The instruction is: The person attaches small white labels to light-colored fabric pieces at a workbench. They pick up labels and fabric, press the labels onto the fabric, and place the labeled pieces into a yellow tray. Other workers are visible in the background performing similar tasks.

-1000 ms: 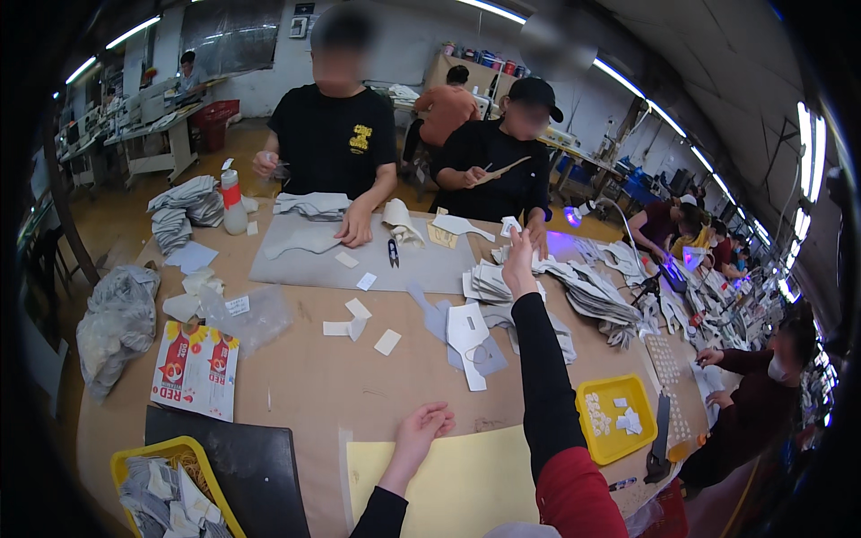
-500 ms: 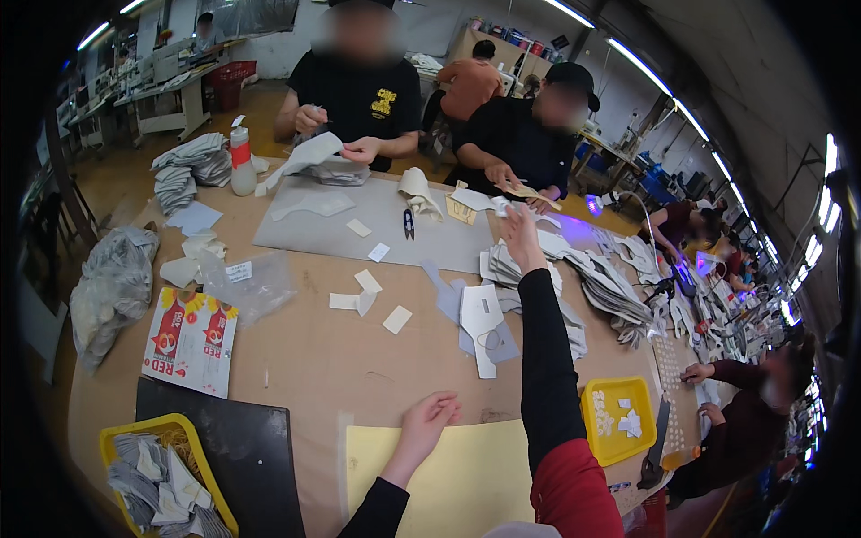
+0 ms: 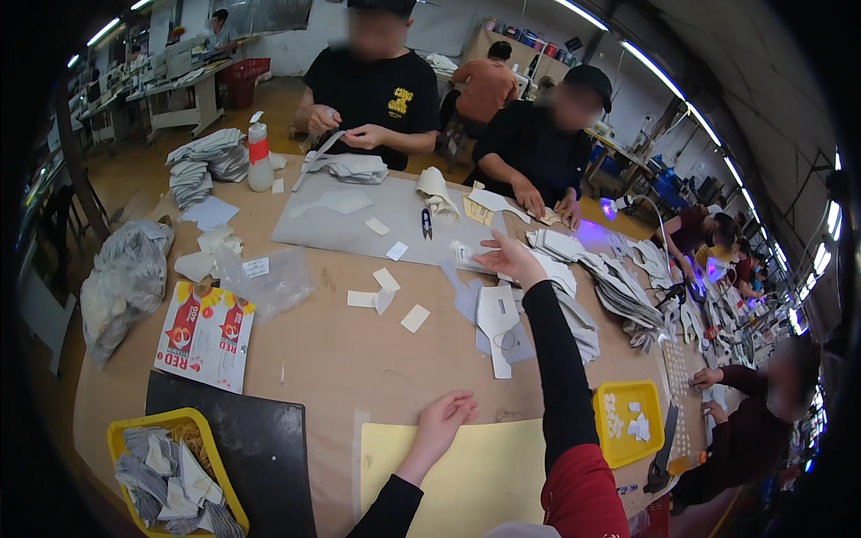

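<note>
Where reaching — right hand (image 3: 509,260) beside grey cutouts (image 3: 491,309)

A busy garment or shoe-part workshop, this one. At its centre sits a big wooden worktable (image 3: 341,350), and everything hangs off it: stacks of cut grey fabric pieces (image 3: 202,166) at its far left corner, more fanned piles (image 3: 628,296) along its right side, small scissors (image 3: 427,224) near its far edge, a yellow bin of scraps (image 3: 170,466) at its near left corner. Workers crowd round it; sewing benches (image 3: 170,81) stand behind it under strip lights.
</note>
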Tool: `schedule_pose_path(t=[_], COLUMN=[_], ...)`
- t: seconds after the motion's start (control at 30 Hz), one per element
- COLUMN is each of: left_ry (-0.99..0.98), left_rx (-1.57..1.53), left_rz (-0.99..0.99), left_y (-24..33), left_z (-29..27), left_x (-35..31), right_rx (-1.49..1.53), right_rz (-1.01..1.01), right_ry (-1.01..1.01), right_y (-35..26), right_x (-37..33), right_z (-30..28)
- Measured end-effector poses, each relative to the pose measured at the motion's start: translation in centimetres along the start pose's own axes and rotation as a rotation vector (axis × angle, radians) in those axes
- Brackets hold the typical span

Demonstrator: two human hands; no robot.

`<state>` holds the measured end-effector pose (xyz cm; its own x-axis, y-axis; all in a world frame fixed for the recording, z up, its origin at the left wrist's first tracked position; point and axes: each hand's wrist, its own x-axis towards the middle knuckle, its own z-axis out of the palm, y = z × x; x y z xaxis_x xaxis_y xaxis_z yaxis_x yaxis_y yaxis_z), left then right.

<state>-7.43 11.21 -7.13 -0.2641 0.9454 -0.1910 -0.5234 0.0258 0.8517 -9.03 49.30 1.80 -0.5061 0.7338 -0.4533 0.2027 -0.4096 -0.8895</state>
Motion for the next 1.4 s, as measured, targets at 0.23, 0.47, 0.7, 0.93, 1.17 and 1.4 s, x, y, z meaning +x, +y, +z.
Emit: schedule_pose_path(t=[0.23,0.47,0.7,0.93,1.17,1.4], left_ry=[0.0,0.017,0.0,0.001,0.0,-0.024], left_rx=[0.021,0.032,0.052,0.014,0.031,0.044], left_rz=[0.006,-0.02,-0.011,-0.012,-0.016,0.017], left_y=[-0.5,-0.3,-0.1,0.0,0.1,-0.9], left_z=[0.0,0.2,0.1,0.2,0.3,0.2], left_x=[0.4,0.3,0.3,0.1,0.2,0.2], right_rx=[-1.147,-1.35,-0.814,-0.258,-0.204,-0.835], right_rz=[-0.194,-0.572,-0.48,-0.6,-0.797,-0.825], right_ry=[0.043,0.42,0.314,0.22,0.243,0.517], right_y=[3.7,13.3,11.7,6.6,0.0,2.4], right_x=[-10.4,-12.2,-11.4,-13.1,-8.6,-5.1], right_z=[-3.9,-5.0,-3.3,-1.2,-2.4,-0.6])
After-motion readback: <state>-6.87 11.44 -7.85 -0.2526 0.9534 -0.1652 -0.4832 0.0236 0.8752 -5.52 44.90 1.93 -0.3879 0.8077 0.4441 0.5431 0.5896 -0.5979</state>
